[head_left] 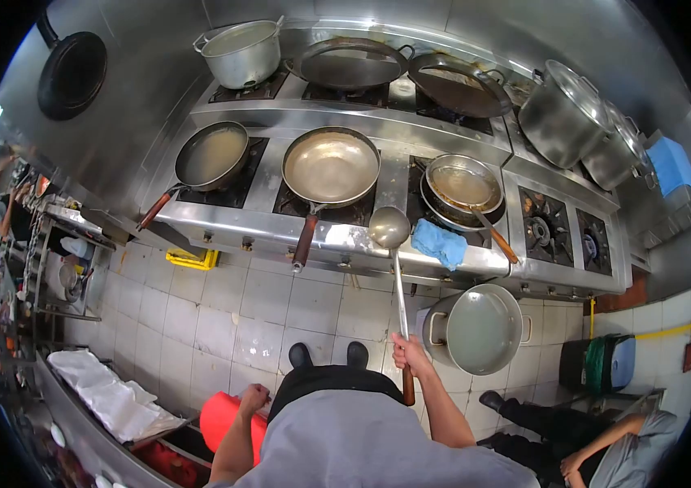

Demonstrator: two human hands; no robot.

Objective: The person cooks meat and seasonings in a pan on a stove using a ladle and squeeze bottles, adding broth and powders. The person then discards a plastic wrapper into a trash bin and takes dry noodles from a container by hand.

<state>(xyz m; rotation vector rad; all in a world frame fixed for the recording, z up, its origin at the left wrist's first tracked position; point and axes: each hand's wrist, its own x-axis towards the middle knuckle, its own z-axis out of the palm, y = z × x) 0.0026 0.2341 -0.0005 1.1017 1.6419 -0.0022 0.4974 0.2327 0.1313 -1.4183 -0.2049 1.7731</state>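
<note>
My right hand [412, 355] grips the handle of a long metal ladle [390, 227], whose bowl reaches the front edge of the stove. Beside that bowl lies a blue cloth [439, 242]. My left hand [254, 398] hangs low in a loose fist next to a red object [222, 419]; I see nothing in its fingers. Ahead on the front burners are a wok with a wooden handle [331, 167], a pan holding cloudy liquid [212, 154], and a strainer [465, 181] set over another pan. A large pot of liquid [485, 329] stands right of my right hand.
The steel stove [475, 262] spans the front, with a pot [241, 55], two wide pans [351, 65] and tall stockpots [565, 114] behind. A seated person [597, 443] is at lower right. A yellow crate [193, 258] sits under the stove. White sheeting [114, 394] lies at left.
</note>
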